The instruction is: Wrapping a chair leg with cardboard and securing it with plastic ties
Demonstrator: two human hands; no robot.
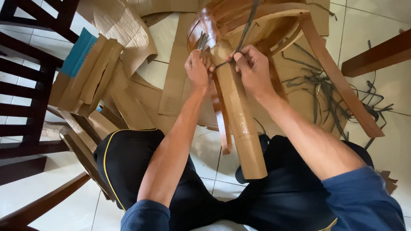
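Holding nothing in any box or bin; only flattened cardboard sheets lying spread over the tiled floor, with a blue-green piece tucked among them.

Being cut off at the top edge: the upturned wooden chair, its seat mostly out of frame. Running up out of view too, the grey strap. Hard making out what the small grey bunch above the left hand is. Showing only in part at the far left, a dark slatted chair.

Lying between the knees and pointing toward the body, the cardboard-wrapped chair leg, its top end right under both hands. Left hand closing in a fist against the leg's upper end, gripping the grey bunch. Right hand pinching the strap, pulling it taut just beside the left hand, the two nearly touching. Lying loose on the floor to the right, a tangle of cut straps.
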